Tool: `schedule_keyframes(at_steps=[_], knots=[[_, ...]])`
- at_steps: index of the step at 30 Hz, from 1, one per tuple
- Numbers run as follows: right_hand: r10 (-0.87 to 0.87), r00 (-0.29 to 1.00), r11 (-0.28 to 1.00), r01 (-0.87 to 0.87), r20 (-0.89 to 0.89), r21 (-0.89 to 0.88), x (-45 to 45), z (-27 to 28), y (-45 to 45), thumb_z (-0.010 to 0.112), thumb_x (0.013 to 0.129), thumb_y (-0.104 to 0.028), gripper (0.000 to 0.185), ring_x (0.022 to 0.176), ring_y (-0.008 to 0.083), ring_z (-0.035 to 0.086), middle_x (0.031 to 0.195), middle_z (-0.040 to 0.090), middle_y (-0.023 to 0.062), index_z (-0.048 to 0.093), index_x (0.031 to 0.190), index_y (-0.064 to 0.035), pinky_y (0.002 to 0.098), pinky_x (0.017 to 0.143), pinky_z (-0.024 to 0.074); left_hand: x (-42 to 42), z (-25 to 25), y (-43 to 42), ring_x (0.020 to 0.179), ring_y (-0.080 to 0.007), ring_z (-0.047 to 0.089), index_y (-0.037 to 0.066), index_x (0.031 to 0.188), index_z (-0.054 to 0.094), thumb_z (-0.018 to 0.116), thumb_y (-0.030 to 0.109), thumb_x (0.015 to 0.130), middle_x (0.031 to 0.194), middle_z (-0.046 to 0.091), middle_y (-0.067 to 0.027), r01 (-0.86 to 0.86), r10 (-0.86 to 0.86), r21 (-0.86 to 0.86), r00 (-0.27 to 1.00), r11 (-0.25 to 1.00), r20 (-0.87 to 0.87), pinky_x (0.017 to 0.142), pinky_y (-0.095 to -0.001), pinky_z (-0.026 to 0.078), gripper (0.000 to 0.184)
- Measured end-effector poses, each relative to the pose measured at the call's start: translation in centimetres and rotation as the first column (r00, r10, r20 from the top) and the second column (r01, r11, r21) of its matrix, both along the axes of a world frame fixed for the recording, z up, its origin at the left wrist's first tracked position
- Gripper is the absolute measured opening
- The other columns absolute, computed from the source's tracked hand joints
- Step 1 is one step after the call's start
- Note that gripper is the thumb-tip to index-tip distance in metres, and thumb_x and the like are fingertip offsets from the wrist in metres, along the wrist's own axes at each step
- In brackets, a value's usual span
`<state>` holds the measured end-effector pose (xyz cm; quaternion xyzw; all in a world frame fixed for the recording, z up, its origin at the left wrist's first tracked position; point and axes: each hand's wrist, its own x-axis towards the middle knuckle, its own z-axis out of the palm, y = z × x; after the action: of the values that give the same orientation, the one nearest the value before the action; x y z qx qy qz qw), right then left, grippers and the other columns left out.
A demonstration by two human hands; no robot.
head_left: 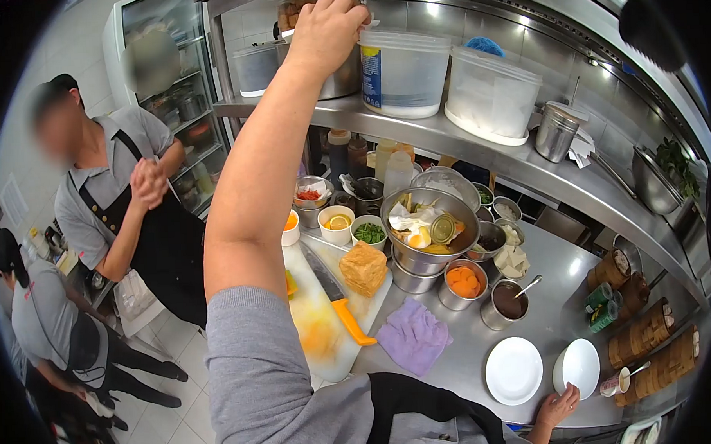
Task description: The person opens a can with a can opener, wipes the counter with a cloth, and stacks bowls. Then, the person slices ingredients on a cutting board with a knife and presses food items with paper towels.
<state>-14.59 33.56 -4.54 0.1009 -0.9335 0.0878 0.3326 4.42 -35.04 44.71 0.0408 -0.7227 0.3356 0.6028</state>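
While the left hand [329, 33] is reaching above the pot [340, 78] at twelve o'clock, grip indeterminable, the right hand [558, 407] is touching the bowl [577, 368] at four o'clock, presumably steadying it, though whether grasping cannot be told.

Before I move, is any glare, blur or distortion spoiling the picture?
Head view: wide-angle distortion bows the shelf, corners black; head view: glare on the counter, a blurred patch over the fridge; head view: left hand and right hand fairly clear.
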Motion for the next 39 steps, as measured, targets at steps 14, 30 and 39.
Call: schedule_keyframes(at_steps=[14, 30, 39], knots=[[0.007, 1.000, 1.000, -0.007, -0.018, -0.001, -0.1, -0.2, 0.1, 0.056, 0.075, -0.002, 0.047, 0.125, 0.0356, 0.042, 0.127, 0.049, 0.0161, 0.050, 0.122, -0.0053, 0.0489, 0.103, 0.0336, -0.3, 0.1, -2.0, 0.098, -0.0243, 0.060, 0.019, 0.101, 0.063, 0.069, 0.019, 0.079, 0.097, 0.063, -0.0018, -0.164, 0.170, 0.151, 0.985, 0.975, -0.027, 0.083, -0.0431, 0.045, 0.022], [-0.002, 1.000, 1.000, 0.002, -0.001, -0.004, 0.1, 0.1, 0.0, 0.055, 0.076, -0.003, 0.046, 0.126, 0.0365, 0.041, 0.128, 0.049, 0.0171, 0.050, 0.122, -0.0044, 0.0486, 0.104, 0.0327, 0.3, 0.2, -1.7, 0.089, -0.0246, 0.063, 0.020, 0.098, 0.060, 0.061, 0.013, 0.083, 0.088, 0.060, -0.0031, -0.022, 0.019, 0.121, 0.999, 0.992, 0.031, 0.078, -0.0414, 0.044, 0.016], [0.034, 0.999, 0.999, -0.034, -0.019, -0.019, -0.1, -0.2, 0.2, 0.056, 0.074, -0.001, 0.048, 0.125, 0.0368, 0.041, 0.127, 0.049, 0.0173, 0.050, 0.122, -0.0046, 0.0495, 0.103, 0.0328, -0.1, 0.3, -2.4, 0.096, -0.0260, 0.061, 0.018, 0.098, 0.066, 0.060, 0.013, 0.084, 0.090, 0.064, -0.0048, 0.042, -0.051, 0.158, 0.997, 0.987, 0.054, 0.085, -0.0414, 0.042, 0.016]])
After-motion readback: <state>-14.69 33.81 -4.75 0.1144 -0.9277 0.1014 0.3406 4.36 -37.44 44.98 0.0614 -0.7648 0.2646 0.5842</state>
